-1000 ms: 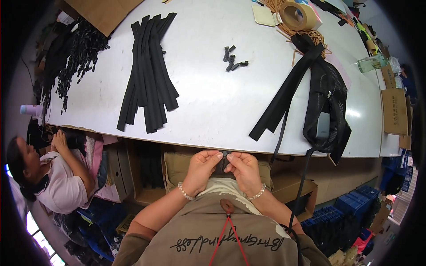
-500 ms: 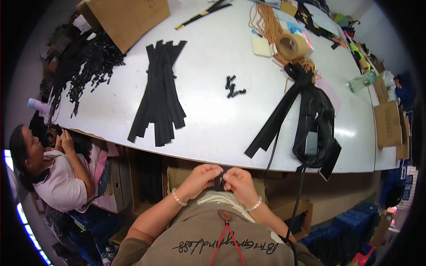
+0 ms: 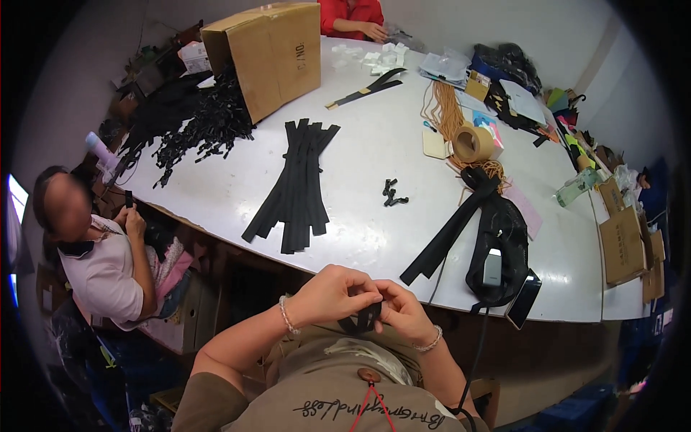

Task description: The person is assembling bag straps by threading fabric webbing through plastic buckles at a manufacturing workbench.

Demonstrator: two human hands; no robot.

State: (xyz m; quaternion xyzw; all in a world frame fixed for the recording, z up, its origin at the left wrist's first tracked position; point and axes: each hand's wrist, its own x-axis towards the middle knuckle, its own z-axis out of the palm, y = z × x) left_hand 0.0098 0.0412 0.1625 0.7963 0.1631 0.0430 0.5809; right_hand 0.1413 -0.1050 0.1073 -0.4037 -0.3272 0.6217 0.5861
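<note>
Close to my body, just off the table's front edge, both hands meet around a black fabric strip (image 3: 366, 317) bent into a loop. My left hand (image 3: 341, 291) pinches its upper part with fingers curled in. My right hand (image 3: 403, 311) grips the other side, fingers closed on it. Whether a small fitting sits between the fingertips is hidden. Beyond my hands a fanned bundle of flat black strips (image 3: 299, 191) lies on the white table (image 3: 360, 230). To its right is a little group of small black plastic clips (image 3: 393, 193).
Black mesh pouch (image 3: 504, 245), phone (image 3: 524, 299) and tape roll (image 3: 473, 144) lie at right. An open cardboard box (image 3: 281, 61) with a heap of black corded pieces (image 3: 209, 119) stands back left. One co-worker (image 3: 108, 266) sits left; another in red (image 3: 353, 18) is across the table.
My view has tilted up, bringing the far co-worker in red into sight. My left hand has risen over the strip, which now shows as a wider loop below the fingers.
</note>
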